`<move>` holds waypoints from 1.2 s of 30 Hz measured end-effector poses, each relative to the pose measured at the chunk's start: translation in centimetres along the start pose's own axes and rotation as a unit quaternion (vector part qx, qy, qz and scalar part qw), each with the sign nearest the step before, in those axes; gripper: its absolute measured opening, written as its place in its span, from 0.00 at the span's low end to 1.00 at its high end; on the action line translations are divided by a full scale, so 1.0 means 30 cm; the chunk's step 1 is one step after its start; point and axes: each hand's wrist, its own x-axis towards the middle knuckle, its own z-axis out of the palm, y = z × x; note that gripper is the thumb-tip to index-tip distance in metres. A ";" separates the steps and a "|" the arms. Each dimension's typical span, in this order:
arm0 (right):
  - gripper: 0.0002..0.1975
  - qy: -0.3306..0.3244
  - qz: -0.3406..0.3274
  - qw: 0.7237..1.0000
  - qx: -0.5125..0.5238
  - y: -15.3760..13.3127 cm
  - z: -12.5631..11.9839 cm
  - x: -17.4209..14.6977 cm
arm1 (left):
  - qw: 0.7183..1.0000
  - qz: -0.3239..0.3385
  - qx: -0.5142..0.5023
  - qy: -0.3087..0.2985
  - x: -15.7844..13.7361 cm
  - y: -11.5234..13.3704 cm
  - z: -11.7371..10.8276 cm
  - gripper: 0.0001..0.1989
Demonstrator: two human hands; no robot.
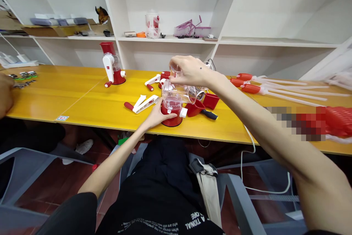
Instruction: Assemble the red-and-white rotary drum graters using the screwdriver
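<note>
On a yellow wooden bench [82, 97], a person's two bare hands work at a rotary grater. The left hand [158, 117] curls around a round red plastic base [172, 120], its grip closed on the left side, thumb across the front. The right hand [189, 69], above, has its grip closed around the top chute of a clear plastic housing [184, 95]. The housing lies directly over the base, its drum's long axis running left to right, open end rightward; whether the two are fully joined, I cannot tell. The right hand is nearer the housing, which hangs just below that grip; the left is nearer the base. A white crank with a red handle [143, 104] lies to the left; a perforated metal drum [200, 95] and red plastic chute pieces [211, 101] lie to the right.
</note>
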 end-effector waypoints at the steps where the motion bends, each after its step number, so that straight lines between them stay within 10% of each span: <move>1: 0.17 0.000 0.004 1.000 0.002 0.000 -0.001 -0.004 | 1.000 0.004 0.000 0.000 0.000 -0.001 0.000 0.46; 8: 0.32 -0.019 0.137 0.988 -0.073 -0.002 -0.021 -0.025 | 0.999 -0.007 0.048 0.004 -0.007 0.016 -0.006 0.43; 24: 0.48 -0.137 -0.016 0.960 0.245 0.133 -0.107 -0.035 | 0.988 -0.085 -0.088 -0.093 0.009 0.023 -0.042 0.47; 36: 0.43 -0.235 -0.101 0.961 0.109 0.106 -0.149 0.065 | 0.988 -0.094 -0.082 -0.091 -0.002 0.037 -0.034 0.48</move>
